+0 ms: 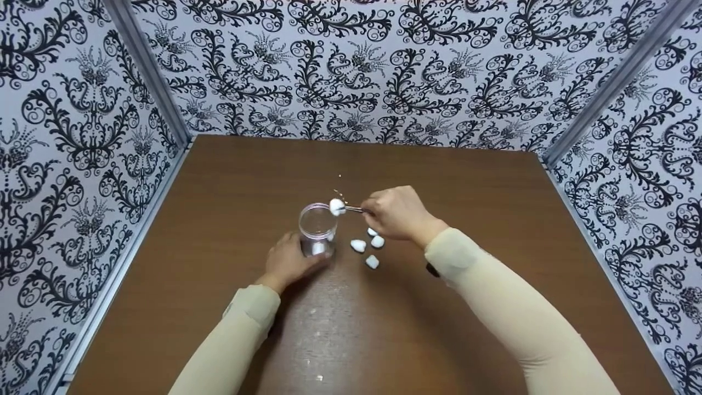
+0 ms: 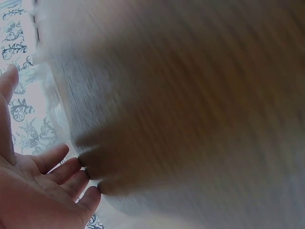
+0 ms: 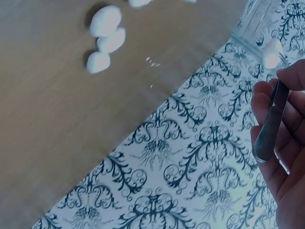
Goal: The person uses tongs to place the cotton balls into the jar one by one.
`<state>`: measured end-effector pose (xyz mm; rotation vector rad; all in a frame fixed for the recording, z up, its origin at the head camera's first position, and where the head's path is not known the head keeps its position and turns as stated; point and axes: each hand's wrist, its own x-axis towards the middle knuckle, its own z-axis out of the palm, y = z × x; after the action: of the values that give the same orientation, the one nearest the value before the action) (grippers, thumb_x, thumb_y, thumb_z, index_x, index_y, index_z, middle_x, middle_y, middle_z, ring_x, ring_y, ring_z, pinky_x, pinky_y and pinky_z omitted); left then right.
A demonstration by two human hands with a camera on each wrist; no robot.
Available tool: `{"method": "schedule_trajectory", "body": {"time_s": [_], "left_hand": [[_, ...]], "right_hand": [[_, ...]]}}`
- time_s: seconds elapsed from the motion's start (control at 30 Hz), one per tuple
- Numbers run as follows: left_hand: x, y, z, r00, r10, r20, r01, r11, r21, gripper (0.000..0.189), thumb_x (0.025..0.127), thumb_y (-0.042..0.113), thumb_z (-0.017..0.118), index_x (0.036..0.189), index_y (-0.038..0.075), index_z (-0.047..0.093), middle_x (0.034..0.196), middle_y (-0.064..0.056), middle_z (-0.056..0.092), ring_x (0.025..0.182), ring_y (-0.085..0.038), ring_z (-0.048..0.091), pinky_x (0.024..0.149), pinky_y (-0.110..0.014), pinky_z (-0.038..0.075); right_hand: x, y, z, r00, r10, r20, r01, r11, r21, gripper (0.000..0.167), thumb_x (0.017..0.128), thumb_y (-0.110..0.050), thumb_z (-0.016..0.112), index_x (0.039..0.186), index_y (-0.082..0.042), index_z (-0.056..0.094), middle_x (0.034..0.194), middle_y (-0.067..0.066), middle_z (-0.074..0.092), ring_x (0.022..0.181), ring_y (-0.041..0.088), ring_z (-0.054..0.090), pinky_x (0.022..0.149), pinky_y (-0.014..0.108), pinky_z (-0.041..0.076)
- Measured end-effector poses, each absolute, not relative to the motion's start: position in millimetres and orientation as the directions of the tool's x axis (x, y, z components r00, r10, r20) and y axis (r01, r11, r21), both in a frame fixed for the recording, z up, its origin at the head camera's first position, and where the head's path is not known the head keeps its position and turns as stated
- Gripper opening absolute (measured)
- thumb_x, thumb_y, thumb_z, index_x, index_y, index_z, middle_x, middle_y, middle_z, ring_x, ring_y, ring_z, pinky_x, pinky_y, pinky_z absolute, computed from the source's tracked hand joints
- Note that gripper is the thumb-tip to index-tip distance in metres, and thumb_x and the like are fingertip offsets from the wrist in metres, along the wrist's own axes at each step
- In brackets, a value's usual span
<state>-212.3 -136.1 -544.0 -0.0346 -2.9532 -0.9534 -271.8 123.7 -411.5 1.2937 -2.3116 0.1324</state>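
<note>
A clear jar (image 1: 318,224) stands upright on the table with white cotton inside its lower part. My left hand (image 1: 292,258) holds it low down, thumb across the front and fingers at the left side. In the left wrist view the fingers (image 2: 64,174) lie low beside the blurred jar. My right hand (image 1: 399,213) grips metal tweezers (image 3: 272,124), whose tips pinch a cotton ball (image 1: 337,207) at the jar's right rim. Several loose cotton balls (image 1: 358,245) lie right of the jar, below the right hand.
The brown table (image 1: 230,181) is bordered by patterned walls (image 1: 351,71) at the back and both sides. Small white specks (image 1: 339,193) lie behind the jar. A dark object (image 1: 432,269) shows partly beneath the right sleeve.
</note>
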Motion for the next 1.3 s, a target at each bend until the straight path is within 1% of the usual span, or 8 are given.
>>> {"method": "schedule_trajectory", "body": {"time_s": [0.17, 0.33, 0.47, 0.67, 0.8, 1.03, 1.17, 1.3], "left_hand": [[-212, -136, -542, -0.999, 0.010, 0.046, 0.035, 0.814, 0.580, 0.086, 0.079, 0.060, 0.076, 0.136, -0.002, 0.055, 0.132, -0.018, 0.057, 0.123, -0.036, 0.053, 0.100, -0.055, 0.039], [-211, -135, -541, -0.999, 0.007, 0.054, 0.037, 0.813, 0.581, 0.088, 0.078, 0.060, 0.076, 0.136, -0.002, 0.055, 0.130, -0.019, 0.058, 0.121, -0.037, 0.054, 0.099, -0.055, 0.040], [-212, -135, -542, -0.999, 0.009, 0.051, 0.036, 0.817, 0.576, 0.087, 0.078, 0.061, 0.076, 0.135, -0.001, 0.055, 0.130, -0.019, 0.058, 0.121, -0.037, 0.053, 0.099, -0.056, 0.039], [-211, -135, -542, -0.999, 0.010, 0.052, 0.039, 0.812, 0.583, 0.084, 0.078, 0.060, 0.076, 0.135, 0.001, 0.055, 0.133, -0.016, 0.058, 0.125, -0.036, 0.051, 0.101, -0.057, 0.037], [-211, -135, -542, -0.998, 0.009, 0.064, 0.045, 0.809, 0.587, 0.082, 0.078, 0.058, 0.078, 0.134, 0.001, 0.056, 0.131, -0.016, 0.058, 0.123, -0.036, 0.052, 0.100, -0.057, 0.038], [-210, -135, -541, -0.997, 0.012, 0.074, 0.053, 0.807, 0.588, 0.081, 0.078, 0.057, 0.078, 0.134, 0.002, 0.057, 0.130, -0.016, 0.060, 0.123, -0.035, 0.053, 0.099, -0.058, 0.038], [-210, -135, -539, -0.997, 0.012, 0.073, 0.053, 0.806, 0.589, 0.081, 0.078, 0.057, 0.078, 0.134, 0.002, 0.057, 0.130, -0.016, 0.059, 0.123, -0.036, 0.053, 0.099, -0.057, 0.039], [-209, -135, -538, -0.997, 0.012, 0.071, 0.052, 0.808, 0.587, 0.081, 0.078, 0.057, 0.078, 0.133, 0.002, 0.058, 0.130, -0.016, 0.059, 0.122, -0.036, 0.054, 0.099, -0.057, 0.039]], "right_hand": [[-268, 110, -416, -0.413, -0.792, 0.449, -0.841, 0.521, 0.146, 0.009, 0.084, -0.021, 0.068, 0.081, -0.016, 0.075, 0.072, -0.005, 0.065, 0.055, 0.017, 0.062, 0.046, 0.039, 0.046], [-265, 102, -421, -0.386, -0.806, 0.449, -0.858, 0.493, 0.147, 0.009, 0.084, -0.019, 0.067, 0.077, -0.016, 0.073, 0.067, -0.006, 0.062, 0.052, 0.016, 0.059, 0.044, 0.039, 0.045], [-264, 103, -423, -0.390, -0.810, 0.438, -0.861, 0.490, 0.140, 0.010, 0.085, -0.018, 0.066, 0.078, -0.016, 0.073, 0.067, -0.005, 0.062, 0.052, 0.016, 0.058, 0.044, 0.039, 0.045], [-268, 117, -423, -0.413, -0.803, 0.430, -0.848, 0.511, 0.140, 0.010, 0.085, -0.019, 0.065, 0.080, -0.016, 0.073, 0.069, -0.005, 0.062, 0.052, 0.016, 0.058, 0.043, 0.038, 0.043], [-271, 135, -427, -0.432, -0.785, 0.444, -0.832, 0.537, 0.139, 0.010, 0.086, -0.019, 0.065, 0.083, -0.015, 0.073, 0.071, -0.004, 0.064, 0.053, 0.016, 0.058, 0.043, 0.039, 0.044], [-277, 175, -445, -0.509, -0.751, 0.421, -0.790, 0.602, 0.119, 0.010, 0.085, -0.021, 0.070, 0.087, -0.013, 0.075, 0.073, -0.003, 0.065, 0.053, 0.018, 0.058, 0.044, 0.041, 0.044], [-280, 194, -457, -0.551, -0.732, 0.400, -0.765, 0.635, 0.109, 0.010, 0.085, -0.022, 0.070, 0.087, -0.013, 0.076, 0.073, -0.002, 0.066, 0.054, 0.018, 0.058, 0.044, 0.042, 0.045], [-280, 206, -463, -0.575, -0.717, 0.394, -0.751, 0.653, 0.094, 0.010, 0.084, -0.020, 0.071, 0.086, -0.012, 0.076, 0.073, -0.002, 0.067, 0.054, 0.018, 0.059, 0.045, 0.042, 0.046]]}}
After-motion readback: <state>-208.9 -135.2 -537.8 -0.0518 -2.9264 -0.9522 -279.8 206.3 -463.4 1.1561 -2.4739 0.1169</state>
